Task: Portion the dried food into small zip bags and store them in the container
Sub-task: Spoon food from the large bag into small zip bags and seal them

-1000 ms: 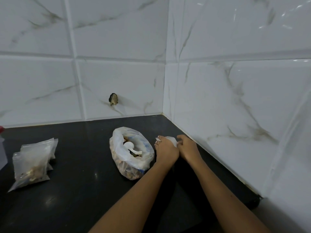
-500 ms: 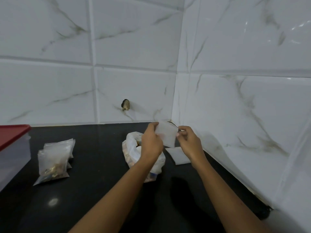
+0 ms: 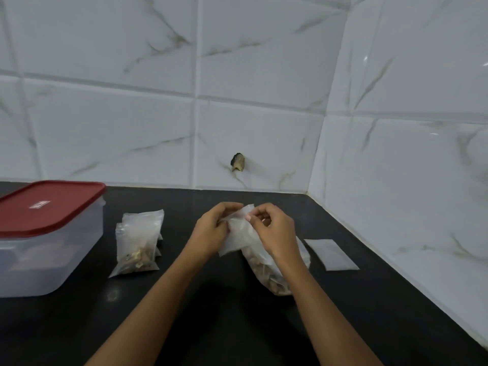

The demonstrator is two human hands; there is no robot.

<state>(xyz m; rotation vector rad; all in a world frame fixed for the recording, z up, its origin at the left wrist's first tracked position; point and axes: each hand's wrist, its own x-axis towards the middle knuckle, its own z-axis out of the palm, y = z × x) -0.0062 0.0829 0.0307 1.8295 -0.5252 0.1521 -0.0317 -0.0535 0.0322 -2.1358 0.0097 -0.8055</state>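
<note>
- Pinching is what the fingertips show: the top edge of a small, empty, translucent plastic zip bag (image 3: 237, 237) is nipped between thumb and curled fingers (image 3: 229, 207) of the left hand (image 3: 211, 232) on one side, and by the fingertips (image 3: 249, 217) of the right hand (image 3: 276, 232) on the other.
- The step in hand is judged to be the parting of the zip seal, so that the small bag can be filled.
- The next move is likely to call for the two lips to be pulled apart and the mouth held wide by one hand, while the other is freed for scooping.
- Both hands are held close together, raised above the black stone countertop (image 3: 369, 299), knuckles up, with the forearms converging from the lower edge of the view.
- Directly beneath the hands, a larger clear plastic bag of brownish dried food (image 3: 261, 269) lies on the counter, partly hidden by the right wrist.
- Another flat, empty zip bag (image 3: 331, 254) lies just to the right.
- A small pile of filled zip bags (image 3: 138, 243) rests to the left, beside the clear rectangular plastic container (image 3: 52, 262), whose red lid (image 3: 50, 204) is on.
</note>
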